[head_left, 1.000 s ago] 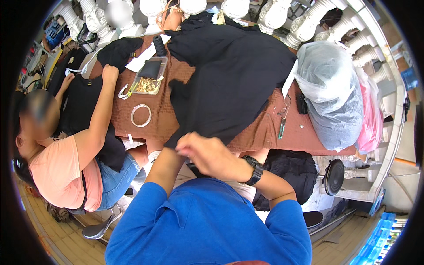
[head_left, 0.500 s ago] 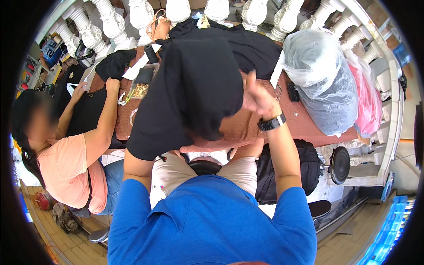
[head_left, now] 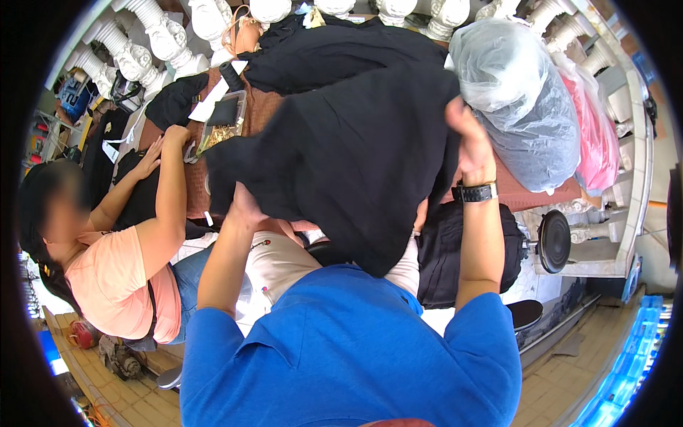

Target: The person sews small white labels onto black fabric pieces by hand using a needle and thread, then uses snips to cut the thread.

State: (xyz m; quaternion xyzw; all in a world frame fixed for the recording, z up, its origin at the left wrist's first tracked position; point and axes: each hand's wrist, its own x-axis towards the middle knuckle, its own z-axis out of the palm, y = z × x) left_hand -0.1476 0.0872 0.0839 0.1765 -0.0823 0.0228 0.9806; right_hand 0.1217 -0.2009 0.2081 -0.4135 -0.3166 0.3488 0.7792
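Note:
A large piece of black cloth [head_left: 348, 149], perhaps a garment, is stretched out in front of me, above the table edge and my lap. My left hand [head_left: 246, 208] grips its lower left part, with the fingers hidden by the fabric. At the upper right edge, my right hand [head_left: 474, 146] holds the cloth with the thumb showing and the other fingers mostly out of sight. A dark watch sits on the right wrist. The lower part of the cloth hangs down over my thighs.
More black fabric [head_left: 341, 53] lies on the brown-covered table [head_left: 263, 110]. Stuffed plastic bags [head_left: 526, 107] stand at right. Left are a clear tray with gold-coloured small parts [head_left: 220, 134] and a co-worker [head_left: 121, 285] handling black fabric. A dark bundle [head_left: 466, 256] sits below the table edge.
The cloth, earlier draped over my left forearm, is now spread wide between both hands. My right hand moved right and took its edge; my left hand came into view. The co-worker's hands shifted slightly.

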